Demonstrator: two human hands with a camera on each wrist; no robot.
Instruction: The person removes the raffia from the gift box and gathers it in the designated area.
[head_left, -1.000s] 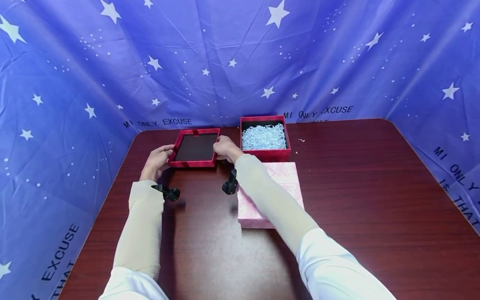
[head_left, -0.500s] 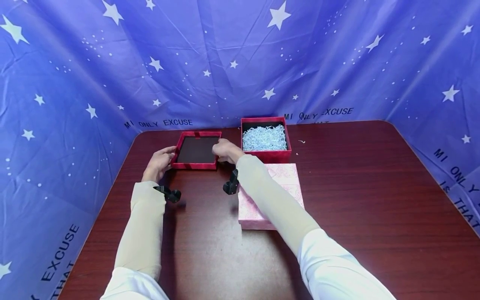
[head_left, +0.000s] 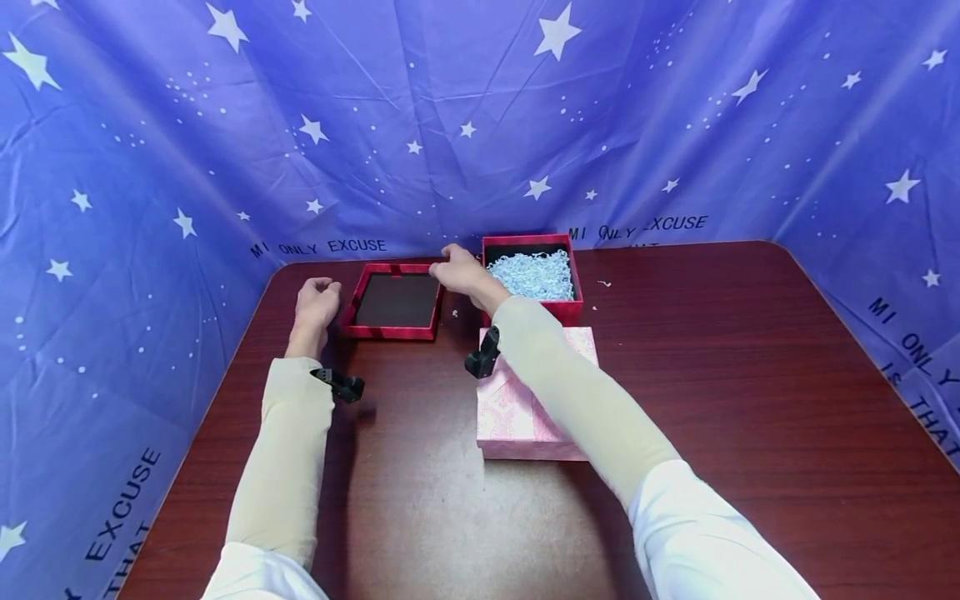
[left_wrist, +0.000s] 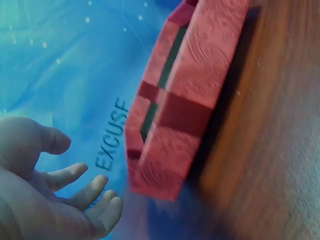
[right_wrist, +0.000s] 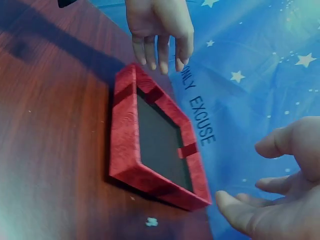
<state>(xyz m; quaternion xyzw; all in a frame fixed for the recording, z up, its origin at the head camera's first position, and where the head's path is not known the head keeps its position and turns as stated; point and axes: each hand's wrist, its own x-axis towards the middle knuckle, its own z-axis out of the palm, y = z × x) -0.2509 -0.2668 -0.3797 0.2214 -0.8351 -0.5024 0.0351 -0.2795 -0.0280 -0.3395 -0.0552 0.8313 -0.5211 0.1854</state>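
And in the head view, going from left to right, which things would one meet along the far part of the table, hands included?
Bare left hand, shallow red tray with dark inside, bare right hand, deeper red box of pale-blue shredded filling, small white scraps.

Pink box point(head_left: 506, 417) back from the right fingers point(right_wrist: 274, 185) was partly hidden by a sleeve point(head_left: 585, 387), red tray point(left_wrist: 200, 65) beyond the left fingertips point(left_wrist: 115, 207) ran past the left wrist view's top, pale scrap point(right_wrist: 151, 222) near the right fingers was too small to identify
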